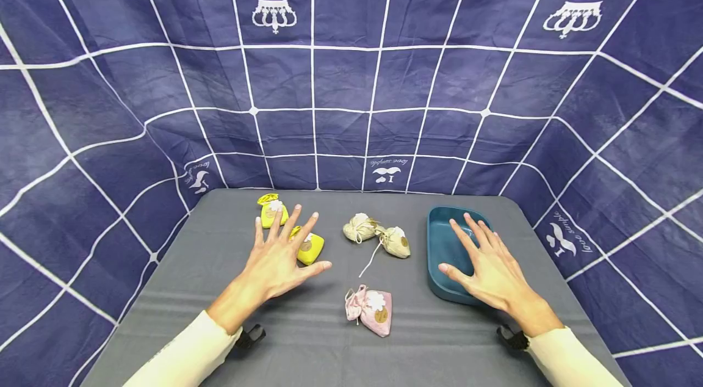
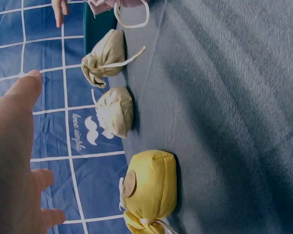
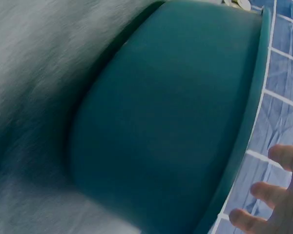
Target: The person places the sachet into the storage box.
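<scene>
My left hand [image 1: 277,262] hovers with fingers spread over the left of the table, partly covering a yellow drawstring pouch [image 1: 311,249]. Farther back lies a second yellow pouch [image 1: 273,213] with a white flower. Over the teal tray [image 1: 436,240] my right hand [image 1: 491,271] is held spread, holding nothing. Between the hands sit two beige pouches, one [image 1: 359,228] left of the other [image 1: 396,243], a white cord trailing toward me. Nearer to me is a pink pouch [image 1: 376,312] with a white flower and a round brown tag. In the left wrist view the yellow pouch [image 2: 154,185] stands below the hand.
Grey cloth covers the table [image 1: 307,344]. Blue curtains [image 1: 340,82] with white grid lines hang behind it and along both sides. Each wrist wears a black strap, seen at the left strap [image 1: 251,337] and the right strap [image 1: 512,338].
</scene>
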The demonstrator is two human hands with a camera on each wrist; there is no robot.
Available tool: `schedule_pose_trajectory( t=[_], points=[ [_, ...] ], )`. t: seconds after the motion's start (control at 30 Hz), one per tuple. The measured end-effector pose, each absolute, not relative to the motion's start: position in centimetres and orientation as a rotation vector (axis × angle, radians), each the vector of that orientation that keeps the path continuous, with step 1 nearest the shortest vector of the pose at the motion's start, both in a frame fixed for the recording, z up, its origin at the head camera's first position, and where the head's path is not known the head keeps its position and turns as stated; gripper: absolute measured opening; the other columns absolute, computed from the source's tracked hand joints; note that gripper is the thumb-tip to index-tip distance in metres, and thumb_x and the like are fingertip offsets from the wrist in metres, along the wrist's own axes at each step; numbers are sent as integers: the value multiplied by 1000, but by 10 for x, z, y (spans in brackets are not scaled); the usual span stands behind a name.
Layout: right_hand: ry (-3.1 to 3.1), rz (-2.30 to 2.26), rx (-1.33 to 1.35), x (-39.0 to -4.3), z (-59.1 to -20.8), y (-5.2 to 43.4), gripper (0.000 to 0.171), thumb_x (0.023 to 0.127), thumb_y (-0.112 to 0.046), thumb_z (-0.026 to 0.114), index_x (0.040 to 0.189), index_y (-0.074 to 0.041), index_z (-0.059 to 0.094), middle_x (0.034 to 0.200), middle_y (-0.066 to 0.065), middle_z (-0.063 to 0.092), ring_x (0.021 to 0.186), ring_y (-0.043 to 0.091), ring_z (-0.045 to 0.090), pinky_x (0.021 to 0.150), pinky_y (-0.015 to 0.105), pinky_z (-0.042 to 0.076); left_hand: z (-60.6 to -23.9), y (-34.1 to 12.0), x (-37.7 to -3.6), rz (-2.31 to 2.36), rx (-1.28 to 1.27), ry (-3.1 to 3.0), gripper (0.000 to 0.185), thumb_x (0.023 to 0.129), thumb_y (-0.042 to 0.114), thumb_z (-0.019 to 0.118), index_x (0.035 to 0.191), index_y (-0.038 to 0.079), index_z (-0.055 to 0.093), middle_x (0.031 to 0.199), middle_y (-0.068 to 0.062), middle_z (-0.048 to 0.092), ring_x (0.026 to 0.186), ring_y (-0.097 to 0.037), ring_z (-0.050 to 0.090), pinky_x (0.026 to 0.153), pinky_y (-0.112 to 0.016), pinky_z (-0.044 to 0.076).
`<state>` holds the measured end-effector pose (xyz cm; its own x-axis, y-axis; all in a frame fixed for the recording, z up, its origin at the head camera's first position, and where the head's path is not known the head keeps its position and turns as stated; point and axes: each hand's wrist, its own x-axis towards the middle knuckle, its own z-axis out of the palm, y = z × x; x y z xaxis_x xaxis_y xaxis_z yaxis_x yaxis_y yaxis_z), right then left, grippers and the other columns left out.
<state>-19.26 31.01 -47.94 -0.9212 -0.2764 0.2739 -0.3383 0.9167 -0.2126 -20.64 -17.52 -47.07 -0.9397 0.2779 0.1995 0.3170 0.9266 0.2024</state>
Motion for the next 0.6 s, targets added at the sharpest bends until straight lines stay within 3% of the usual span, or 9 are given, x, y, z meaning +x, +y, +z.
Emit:
schedule_pose_trajectory(
  t=[0.1,0.2,0.4,0.6],
  points=[
    [-2869,400,430,-188,-482,321,105,103,-72,77,185,-23,34,192,20,29,171,58,36,114,86,51,-472,-174,-203,-360,-468,-2910,111,93,93,67,184,38,35,196,-11,25,181,-53,18,137,-91,8],
    [-2916,454,386,-184,-482,331,107,103,-73,76,185,-19,33,192,21,27,171,57,34,107,87,54,-474,-173,-199,-374,-483,-2902,109,94,91,69,184,37,36,195,-11,28,181,-52,20,137,-90,9],
    [-2990,603,360,-177,-481,347,108,103,-66,80,181,-6,37,191,27,25,169,61,33,115,90,45,-480,-172,-191,-354,-559,-2841,103,96,85,73,181,34,44,190,-14,39,177,-52,34,137,-89,18],
    [-3019,684,333,-172,-484,360,122,96,-63,89,178,7,34,186,41,24,163,72,33,119,90,39,-489,-169,-186,-352,-633,-2811,99,97,82,75,179,33,48,189,-11,42,176,-48,37,136,-85,29]
  ],
)
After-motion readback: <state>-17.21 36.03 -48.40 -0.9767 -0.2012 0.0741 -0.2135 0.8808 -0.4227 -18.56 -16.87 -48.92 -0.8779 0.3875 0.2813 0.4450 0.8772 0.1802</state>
